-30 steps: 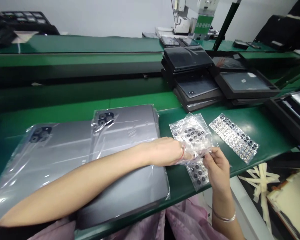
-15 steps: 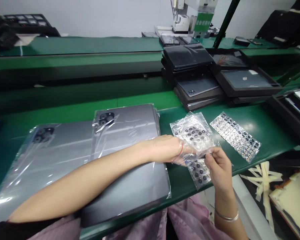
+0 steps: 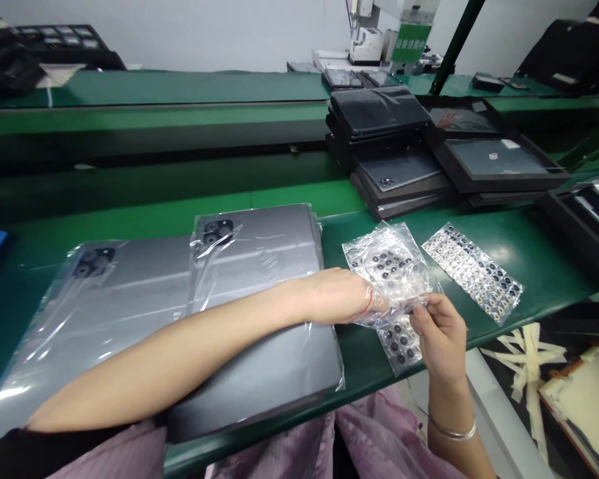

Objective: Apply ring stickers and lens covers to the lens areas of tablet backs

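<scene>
My left hand (image 3: 339,296) reaches across two flat grey tablet-like panels in clear wrap, the nearer panel (image 3: 274,366) and the left panel (image 3: 134,326). Its fingers, drawn together, are inside the mouth of a clear zip bag (image 3: 382,309) with a red line along its opening; what they grip is hidden by creased plastic. At the bag's right edge, my right hand (image 3: 442,329) pinches the film between thumb and fingers. Beneath the bag lie a bag of small black rings (image 3: 389,263) and a sheet of black ring parts (image 3: 402,346).
Another sheet of small ring parts (image 3: 472,273) lies to the right on the green table (image 3: 544,259). Stacked dark tablets and trays (image 3: 394,166) stand behind, beside a black tray (image 3: 504,166) holding a tablet. Tape strips (image 3: 529,359) hang below the table edge at right.
My left fingers have pushed slightly deeper into the clear bag, and its red-lined mouth has shifted a little. The right hand keeps its pinch. The whole view has shifted slightly.
</scene>
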The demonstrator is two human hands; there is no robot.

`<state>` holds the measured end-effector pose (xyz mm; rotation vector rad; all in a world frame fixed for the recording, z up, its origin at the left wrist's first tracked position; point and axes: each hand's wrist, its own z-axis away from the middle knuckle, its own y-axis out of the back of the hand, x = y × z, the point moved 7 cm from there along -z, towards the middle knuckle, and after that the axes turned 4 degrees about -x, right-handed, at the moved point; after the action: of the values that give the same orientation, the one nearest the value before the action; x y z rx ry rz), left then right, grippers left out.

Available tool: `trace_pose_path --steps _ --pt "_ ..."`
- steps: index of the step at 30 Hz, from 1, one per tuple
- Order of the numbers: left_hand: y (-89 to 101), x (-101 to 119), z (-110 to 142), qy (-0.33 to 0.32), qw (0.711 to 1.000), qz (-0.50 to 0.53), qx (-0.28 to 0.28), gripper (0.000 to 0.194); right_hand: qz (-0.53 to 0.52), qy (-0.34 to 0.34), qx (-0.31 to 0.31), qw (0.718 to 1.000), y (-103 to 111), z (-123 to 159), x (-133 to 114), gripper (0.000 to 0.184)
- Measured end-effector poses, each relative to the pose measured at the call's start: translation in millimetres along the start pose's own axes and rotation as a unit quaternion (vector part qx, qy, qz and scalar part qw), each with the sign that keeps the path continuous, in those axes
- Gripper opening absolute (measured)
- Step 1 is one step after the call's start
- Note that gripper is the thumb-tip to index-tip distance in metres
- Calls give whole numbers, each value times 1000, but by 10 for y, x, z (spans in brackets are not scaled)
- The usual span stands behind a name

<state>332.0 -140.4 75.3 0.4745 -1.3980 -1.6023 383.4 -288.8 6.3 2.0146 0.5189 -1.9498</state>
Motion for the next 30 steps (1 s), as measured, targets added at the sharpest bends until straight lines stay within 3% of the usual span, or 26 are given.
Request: trace_pose_path --steps 9,16,18,21,24,26,30 --pt "26 -33 9 31 999 4 30 11 51 -27 -3 998 26 -45 161 20" --pt "42 -114 -6 70 997 7 35 10 186 -77 -83 976 4 -81 273 22" --pt "52 -141 -3 82 995 37 43 10 227 -76 -76 968 48 -78 242 28" --pt "58 -170 3 97 990 92 52 13 282 -2 -24 959 98 -93 27 51" --pt "84 -160 6 89 985 129 71 16 305 126 -2 944 13 -122 -302 52" --pt "104 -142 9 78 983 147 83 18 302 156 -55 939 -133 -184 -422 52" --pt "141 -125 28 62 976 180 109 16 263 98 -208 937 -411 -332 -410 45"
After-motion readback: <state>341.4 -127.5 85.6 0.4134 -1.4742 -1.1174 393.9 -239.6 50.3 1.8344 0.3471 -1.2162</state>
